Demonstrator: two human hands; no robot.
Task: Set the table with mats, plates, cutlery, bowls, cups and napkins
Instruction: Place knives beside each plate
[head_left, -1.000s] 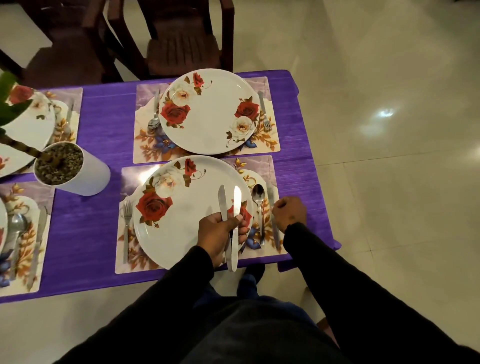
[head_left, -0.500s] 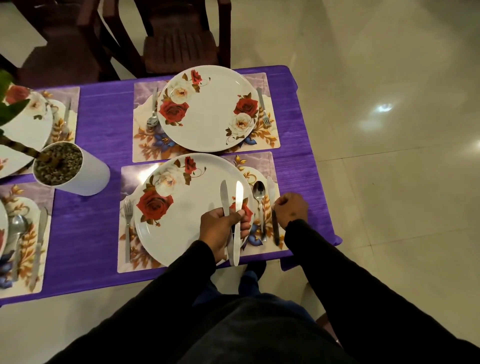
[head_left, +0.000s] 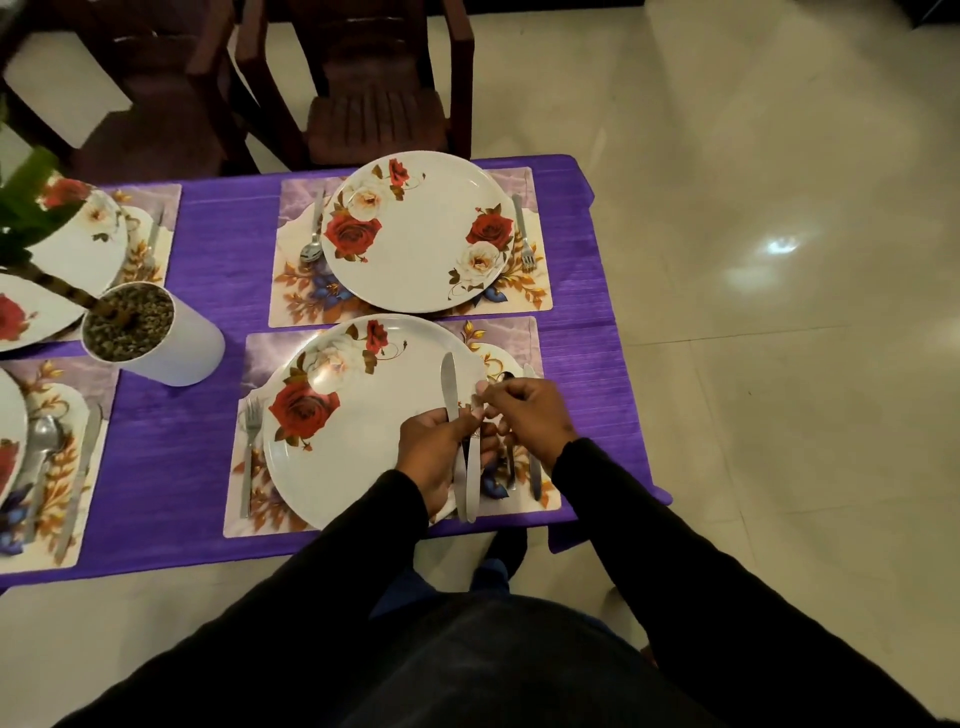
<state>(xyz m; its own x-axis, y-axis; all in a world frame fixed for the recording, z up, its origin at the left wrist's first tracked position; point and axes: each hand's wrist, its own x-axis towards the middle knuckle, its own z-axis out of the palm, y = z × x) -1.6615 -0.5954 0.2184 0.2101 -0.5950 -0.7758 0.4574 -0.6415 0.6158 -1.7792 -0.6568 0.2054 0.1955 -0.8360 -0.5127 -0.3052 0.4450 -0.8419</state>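
gripping two knives (head_left: 451, 395) left hand (head_left: 434, 452); right hand (head_left: 527, 413) pinching one.

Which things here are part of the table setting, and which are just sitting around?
Job: two knives in left hand, right hand pinching one; near plate, its mat, fork, far plate.
Just there: plant pot, chairs.

This is a home dining area. A surface (head_left: 582, 291) under a purple cloth fills the left and centre of the frame, laid with floral mats (head_left: 524, 182), rose-patterned plates (head_left: 426, 244) and cutlery. Dark wooden chairs (head_left: 374, 104) stand at its far edge along the top. A potted plant (head_left: 156, 338) sits at the left, and glossy pale floor tiles (head_left: 779, 260) spread across the right.
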